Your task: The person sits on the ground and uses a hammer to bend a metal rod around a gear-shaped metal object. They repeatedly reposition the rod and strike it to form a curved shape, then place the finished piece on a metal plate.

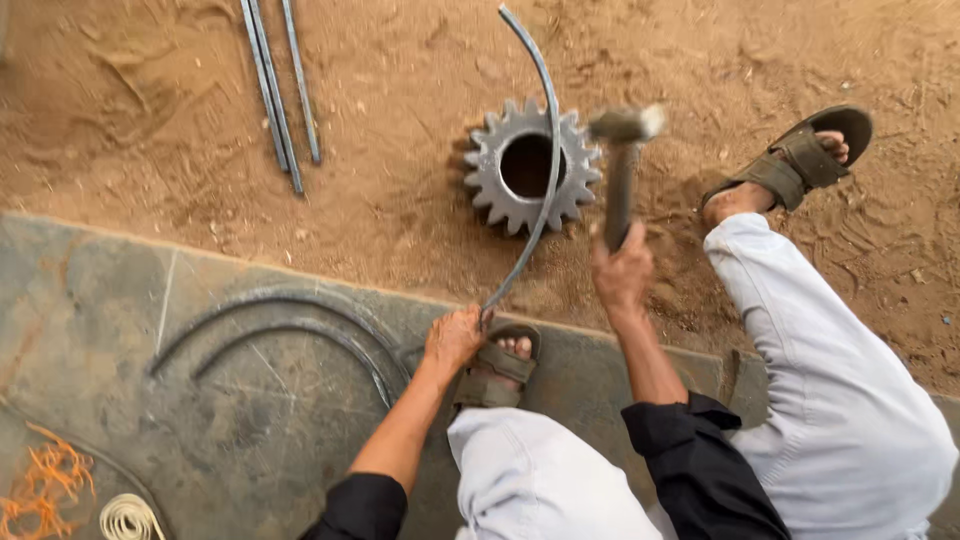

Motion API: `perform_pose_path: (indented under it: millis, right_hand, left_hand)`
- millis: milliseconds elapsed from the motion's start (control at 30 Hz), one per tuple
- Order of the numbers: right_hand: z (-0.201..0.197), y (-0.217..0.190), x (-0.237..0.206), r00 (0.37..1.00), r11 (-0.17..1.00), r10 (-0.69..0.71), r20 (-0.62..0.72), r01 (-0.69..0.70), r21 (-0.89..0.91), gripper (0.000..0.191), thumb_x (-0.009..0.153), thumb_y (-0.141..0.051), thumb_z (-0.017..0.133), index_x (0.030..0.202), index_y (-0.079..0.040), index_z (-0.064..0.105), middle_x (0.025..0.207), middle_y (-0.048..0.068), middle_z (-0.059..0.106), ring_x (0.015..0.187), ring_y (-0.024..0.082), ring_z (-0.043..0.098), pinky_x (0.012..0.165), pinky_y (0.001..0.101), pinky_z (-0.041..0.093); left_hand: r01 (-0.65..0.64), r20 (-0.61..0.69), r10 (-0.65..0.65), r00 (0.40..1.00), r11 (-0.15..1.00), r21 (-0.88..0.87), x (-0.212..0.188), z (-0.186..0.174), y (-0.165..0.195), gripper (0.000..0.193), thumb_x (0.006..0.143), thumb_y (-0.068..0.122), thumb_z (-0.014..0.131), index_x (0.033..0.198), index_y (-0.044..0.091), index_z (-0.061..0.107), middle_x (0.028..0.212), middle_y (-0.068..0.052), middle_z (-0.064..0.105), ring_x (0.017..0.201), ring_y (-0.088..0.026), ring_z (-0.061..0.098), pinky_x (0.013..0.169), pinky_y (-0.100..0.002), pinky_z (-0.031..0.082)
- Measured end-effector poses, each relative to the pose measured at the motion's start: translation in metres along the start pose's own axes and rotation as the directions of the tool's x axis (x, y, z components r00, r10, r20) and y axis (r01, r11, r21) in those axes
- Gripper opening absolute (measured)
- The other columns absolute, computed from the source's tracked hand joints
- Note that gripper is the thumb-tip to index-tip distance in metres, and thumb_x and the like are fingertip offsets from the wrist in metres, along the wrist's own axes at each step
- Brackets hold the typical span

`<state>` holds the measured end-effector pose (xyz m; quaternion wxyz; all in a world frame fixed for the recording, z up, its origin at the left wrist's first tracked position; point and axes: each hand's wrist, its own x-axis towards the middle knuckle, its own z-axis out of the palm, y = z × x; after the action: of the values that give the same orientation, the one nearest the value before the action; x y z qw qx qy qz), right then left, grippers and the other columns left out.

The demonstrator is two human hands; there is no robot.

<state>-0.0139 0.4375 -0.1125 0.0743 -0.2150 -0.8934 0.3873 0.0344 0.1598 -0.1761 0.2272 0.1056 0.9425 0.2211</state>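
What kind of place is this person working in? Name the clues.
Probably an outdoor metalworking spot on bare ground. A large gear lies in the sand as an anvil, a curved rod lies across it, and straight rods lie nearby.

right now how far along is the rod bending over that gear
Done: two curved rods already lie on the stone slab. In hand: the left hand grips one end of a partly curved rod laid across the gear wheel, and the right hand holds a hammer above it. Left: three straight rods lie untouched on the sand.
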Motion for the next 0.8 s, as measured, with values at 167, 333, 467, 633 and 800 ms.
perform_pose_path:
  millis: [167, 333, 467, 633, 800]
  right_hand:
    - [-0.019, 0.001, 0.005, 0.907, 0.935, -0.271, -0.321, 0.328, 0.137, 0.036, 0.113, -0.033, 0.065, 0.114, -0.003, 0.045, 0.072, 0.005, 0.059, 0.055, 0.013, 0.06, 0.049, 0.0273, 0.052]
    - [0.019, 0.022, 0.005, 0.972, 0.956, -0.224, -0.074, 0.205, -0.209, 0.031, 0.111, -0.032, 0.059, 0.107, -0.003, 0.047, 0.082, 0.013, 0.065, 0.052, 0.024, 0.062, 0.049, 0.0343, 0.05]
    - [0.021, 0.054, -0.017, 0.991, 0.935, -0.121, -0.057, 0.095, -0.342, 0.037, 0.093, -0.019, 0.068, 0.117, 0.0, 0.049, 0.089, 0.027, 0.067, 0.071, 0.046, 0.067, 0.061, 0.0567, 0.054]
    - [0.002, 0.084, -0.038, 0.992, 0.956, 0.079, 0.098, -0.047, -0.29, 0.04, 0.087, -0.013, 0.068, 0.118, -0.001, 0.046, 0.09, 0.029, 0.068, 0.078, 0.05, 0.068, 0.067, 0.059, 0.054]
    - [0.015, 0.08, -0.044, 0.979, 0.925, 0.165, 0.124, -0.11, -0.364, 0.031, 0.089, -0.012, 0.066, 0.113, -0.005, 0.048, 0.086, 0.03, 0.069, 0.08, 0.053, 0.068, 0.073, 0.062, 0.053]
  left_hand:
    - [-0.023, 0.029, 0.023, 0.999, 1.0, -0.013, -0.02, 0.004, -0.01, 0.045, 0.102, 0.046, 0.048, 0.093, 0.005, 0.062, 0.075, -0.029, 0.069, 0.075, -0.05, 0.068, 0.071, -0.062, 0.054]
    - [-0.012, 0.07, 0.011, 0.997, 1.0, 0.015, -0.041, 0.011, -0.015, 0.046, 0.103, 0.049, 0.046, 0.094, 0.006, 0.061, 0.076, -0.028, 0.07, 0.075, -0.05, 0.069, 0.07, -0.062, 0.054]
    - [-0.015, 0.054, 0.011, 0.998, 0.998, 0.068, -0.047, 0.01, -0.012, 0.05, 0.103, 0.051, 0.046, 0.093, 0.006, 0.063, 0.076, -0.029, 0.069, 0.076, -0.05, 0.068, 0.072, -0.063, 0.054]
    - [-0.06, 0.008, 0.06, 0.998, 0.998, -0.021, -0.018, -0.005, 0.012, 0.051, 0.101, 0.053, 0.047, 0.09, 0.008, 0.067, 0.074, -0.029, 0.068, 0.071, -0.049, 0.068, 0.066, -0.062, 0.054]
    - [-0.001, -0.065, -0.035, 0.997, 0.872, -0.49, 0.03, -0.009, 0.074, 0.062, 0.1, 0.061, 0.043, 0.077, 0.008, 0.065, 0.053, -0.013, 0.057, 0.046, -0.025, 0.055, 0.047, -0.045, 0.043]
